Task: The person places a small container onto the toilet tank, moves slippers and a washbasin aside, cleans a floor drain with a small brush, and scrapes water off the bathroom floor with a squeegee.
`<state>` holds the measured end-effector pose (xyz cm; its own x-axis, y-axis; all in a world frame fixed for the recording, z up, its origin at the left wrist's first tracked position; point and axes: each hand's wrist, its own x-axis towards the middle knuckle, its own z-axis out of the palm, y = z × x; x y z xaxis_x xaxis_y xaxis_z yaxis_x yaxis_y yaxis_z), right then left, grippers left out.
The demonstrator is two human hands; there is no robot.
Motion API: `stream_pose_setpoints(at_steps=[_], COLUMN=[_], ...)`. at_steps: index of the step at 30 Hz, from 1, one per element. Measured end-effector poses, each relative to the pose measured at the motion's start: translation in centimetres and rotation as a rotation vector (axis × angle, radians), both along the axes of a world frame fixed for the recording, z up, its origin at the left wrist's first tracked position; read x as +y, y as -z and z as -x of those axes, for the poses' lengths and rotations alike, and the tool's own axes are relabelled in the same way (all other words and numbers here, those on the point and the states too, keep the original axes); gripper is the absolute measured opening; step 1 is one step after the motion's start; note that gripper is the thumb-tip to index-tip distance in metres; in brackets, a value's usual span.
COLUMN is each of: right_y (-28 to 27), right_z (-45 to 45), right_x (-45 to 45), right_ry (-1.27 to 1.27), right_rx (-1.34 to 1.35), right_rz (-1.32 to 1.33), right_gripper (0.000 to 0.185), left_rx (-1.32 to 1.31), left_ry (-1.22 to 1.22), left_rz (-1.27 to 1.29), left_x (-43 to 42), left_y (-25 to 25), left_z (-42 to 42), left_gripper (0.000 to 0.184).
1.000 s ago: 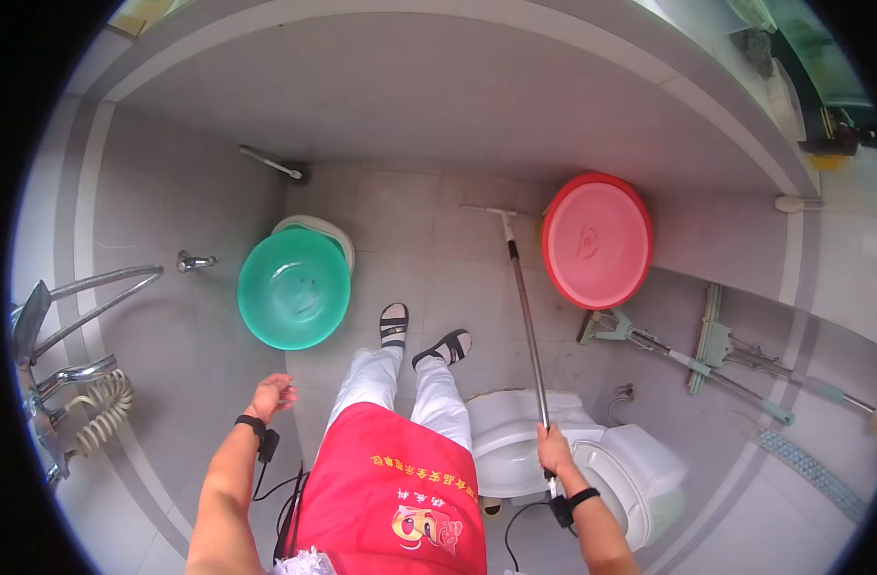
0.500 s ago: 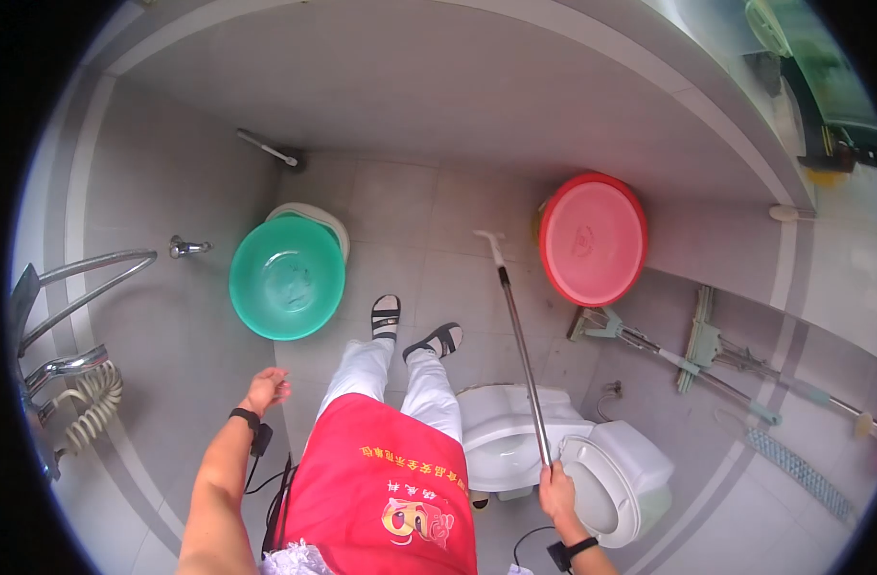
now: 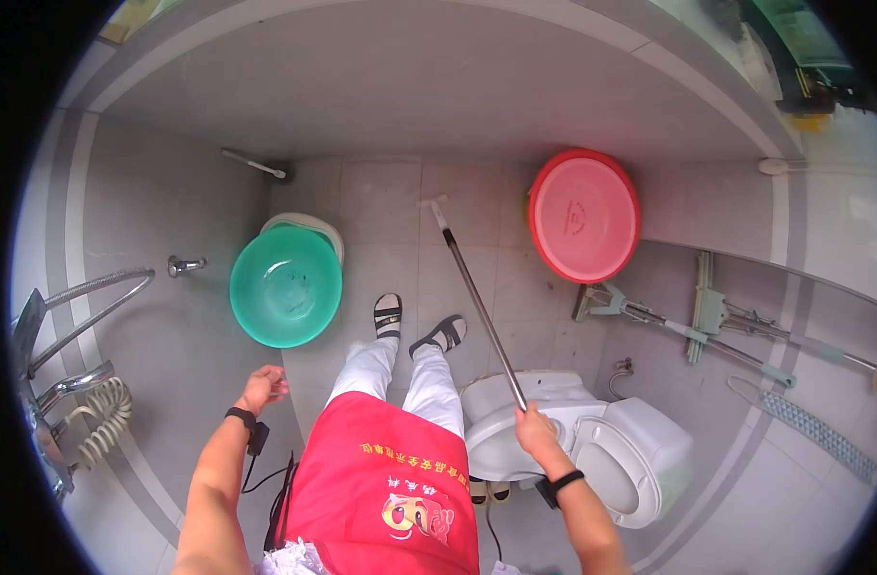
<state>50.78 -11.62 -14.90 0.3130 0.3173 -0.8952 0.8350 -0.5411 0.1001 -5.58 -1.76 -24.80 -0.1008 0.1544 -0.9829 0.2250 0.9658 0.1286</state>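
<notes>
My right hand (image 3: 536, 428) is wrapped round the upper end of a long metal pole (image 3: 484, 316) with a white head (image 3: 438, 203) that rests on the tiled floor. The pole slants up and to the left from the hand, passing over the edge of the white toilet (image 3: 616, 470). My left hand (image 3: 264, 385) hangs beside the red apron (image 3: 376, 479), with fingers curled loosely and apart, touching nothing. Beyond it stands a green basin (image 3: 286, 287). A red basin (image 3: 584, 216) is to the right of the pole's head.
Sponge mops (image 3: 712, 311) lean at the right wall, near a blue-grey strip (image 3: 817, 436). A shower hose (image 3: 103, 417) and tap (image 3: 186, 265) are on the left wall. A white-handled brush (image 3: 256, 164) stands in the far left corner.
The pole's head has swung left across the floor, away from the red basin. My right hand has moved left and up with the pole. My left hand has stayed nearly in place.
</notes>
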Motion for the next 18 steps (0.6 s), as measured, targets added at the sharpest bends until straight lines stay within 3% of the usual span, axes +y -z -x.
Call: stream_pose_setpoints(at_steps=[4,10,13,18], right_y=[-5.6,-13.4,-13.0,-5.7], right_z=[-4.6,-7.5,-6.3,-0.6], right_x=[-5.7,-7.1,-6.1,1.2], right_ry=[-0.027,-0.092,-0.104,-0.073], right_rx=[-0.105,-0.135,-0.081,0.037], right_rz=[0.154,0.018,-0.104,-0.341], right_gripper=[0.044,0.043,0.041,0.038], left_rx=[0.022,-0.022,-0.028,-0.022], left_ry=[0.004,-0.143,-0.236,-0.334], left_rz=[-0.025,-0.193,-0.246,-0.302], left_x=[0.6,1.9,0.4,-4.5], left_y=[-1.4,-4.7,-7.0,-11.5], left_z=[0.3,-0.1,-0.5,-2.4], left_gripper=[0.023,0.025,0.028,0.030])
